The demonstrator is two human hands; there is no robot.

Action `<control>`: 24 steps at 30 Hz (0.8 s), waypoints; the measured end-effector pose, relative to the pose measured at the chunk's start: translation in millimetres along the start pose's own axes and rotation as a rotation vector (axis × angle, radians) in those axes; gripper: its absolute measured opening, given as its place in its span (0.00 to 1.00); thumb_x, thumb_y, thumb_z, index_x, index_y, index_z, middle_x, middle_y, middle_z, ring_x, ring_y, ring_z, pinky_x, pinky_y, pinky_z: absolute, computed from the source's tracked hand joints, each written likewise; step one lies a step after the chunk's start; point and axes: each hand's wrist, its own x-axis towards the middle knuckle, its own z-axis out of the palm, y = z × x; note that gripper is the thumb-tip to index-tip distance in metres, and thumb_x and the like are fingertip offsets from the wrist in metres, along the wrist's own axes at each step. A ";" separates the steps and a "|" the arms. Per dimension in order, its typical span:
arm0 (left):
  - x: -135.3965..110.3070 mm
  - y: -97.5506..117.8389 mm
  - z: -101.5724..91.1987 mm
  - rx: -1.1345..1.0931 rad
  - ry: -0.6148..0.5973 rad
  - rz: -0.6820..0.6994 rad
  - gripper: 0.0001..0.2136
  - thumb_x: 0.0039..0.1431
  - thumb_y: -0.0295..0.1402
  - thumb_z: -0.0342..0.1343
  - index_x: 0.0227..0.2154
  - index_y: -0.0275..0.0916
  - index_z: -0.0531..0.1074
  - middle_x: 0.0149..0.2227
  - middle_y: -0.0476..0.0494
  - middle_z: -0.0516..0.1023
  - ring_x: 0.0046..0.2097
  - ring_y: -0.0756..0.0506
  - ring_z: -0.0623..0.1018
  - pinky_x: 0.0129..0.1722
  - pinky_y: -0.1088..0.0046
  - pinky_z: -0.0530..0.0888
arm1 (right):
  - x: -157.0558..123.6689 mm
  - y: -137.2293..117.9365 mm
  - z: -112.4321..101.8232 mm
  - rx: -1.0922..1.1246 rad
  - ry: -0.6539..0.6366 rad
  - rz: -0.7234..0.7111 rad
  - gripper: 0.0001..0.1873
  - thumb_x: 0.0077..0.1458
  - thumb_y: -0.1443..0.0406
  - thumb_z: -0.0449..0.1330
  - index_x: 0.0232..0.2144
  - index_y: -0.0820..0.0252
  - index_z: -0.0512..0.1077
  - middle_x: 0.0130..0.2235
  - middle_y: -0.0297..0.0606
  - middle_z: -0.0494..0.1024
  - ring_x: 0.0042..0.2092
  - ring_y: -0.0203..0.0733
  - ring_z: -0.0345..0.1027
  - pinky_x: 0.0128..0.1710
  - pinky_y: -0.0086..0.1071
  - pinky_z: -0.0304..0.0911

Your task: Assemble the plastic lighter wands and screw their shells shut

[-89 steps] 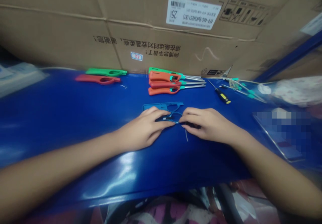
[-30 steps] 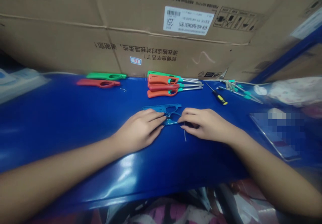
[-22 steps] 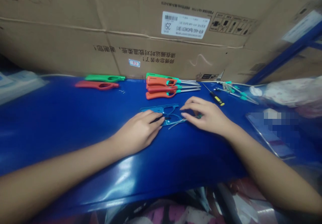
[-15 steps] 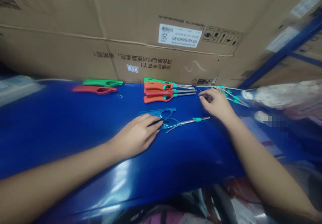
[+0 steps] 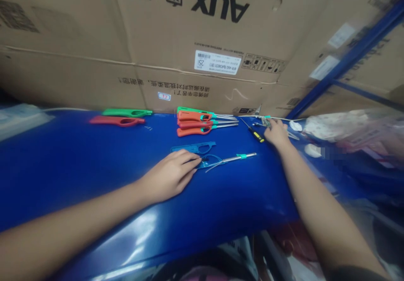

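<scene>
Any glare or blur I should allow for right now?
Head view: white glare on the near side of the blue tabletop; head view: plastic packaging at the left edge is blurred; head view: the right hand looks small, its grip unclear.

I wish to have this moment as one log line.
left hand: on nearer blue shell; right hand: at tube parts; screwdriver: on table

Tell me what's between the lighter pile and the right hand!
In the head view, a screwdriver lies between them, plus some thin parts close to the right hand.
</scene>
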 end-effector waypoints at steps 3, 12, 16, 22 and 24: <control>0.0 -0.2 0.0 -0.011 -0.002 -0.002 0.16 0.71 0.30 0.47 0.55 0.35 0.73 0.53 0.36 0.77 0.54 0.38 0.75 0.53 0.55 0.76 | -1.4 1.8 3.9 -0.008 -0.019 0.058 0.30 0.57 0.66 0.51 0.62 0.59 0.68 0.64 0.52 0.65 0.60 0.64 0.59 0.57 0.60 0.61; 0.4 -1.7 1.3 -0.049 0.018 0.026 0.15 0.69 0.30 0.48 0.54 0.36 0.74 0.53 0.36 0.78 0.54 0.39 0.76 0.54 0.57 0.76 | -3.3 -4.0 8.6 -0.040 0.046 0.169 0.29 0.64 0.61 0.44 0.66 0.58 0.60 0.70 0.48 0.56 0.68 0.58 0.47 0.64 0.67 0.44; -0.1 -1.9 0.1 -0.052 0.025 0.046 0.15 0.69 0.30 0.48 0.54 0.36 0.74 0.52 0.36 0.78 0.52 0.39 0.77 0.53 0.57 0.76 | 1.0 0.7 1.5 -0.080 0.064 0.301 0.25 0.64 0.65 0.48 0.61 0.61 0.67 0.65 0.56 0.62 0.66 0.65 0.53 0.59 0.68 0.52; -0.1 -1.3 -1.3 -0.047 0.010 0.059 0.15 0.70 0.30 0.47 0.54 0.35 0.74 0.52 0.37 0.78 0.52 0.40 0.76 0.53 0.57 0.76 | 2.6 3.3 -2.4 -0.135 -0.009 0.285 0.18 0.65 0.60 0.59 0.54 0.60 0.70 0.56 0.46 0.72 0.54 0.50 0.69 0.53 0.50 0.68; 0.1 -1.3 -1.3 -0.047 0.015 0.061 0.15 0.70 0.30 0.47 0.53 0.35 0.74 0.52 0.36 0.78 0.52 0.40 0.76 0.53 0.57 0.76 | 3.9 3.4 -2.2 -0.139 -0.036 0.261 0.20 0.65 0.58 0.60 0.55 0.61 0.69 0.55 0.44 0.73 0.51 0.46 0.72 0.50 0.46 0.71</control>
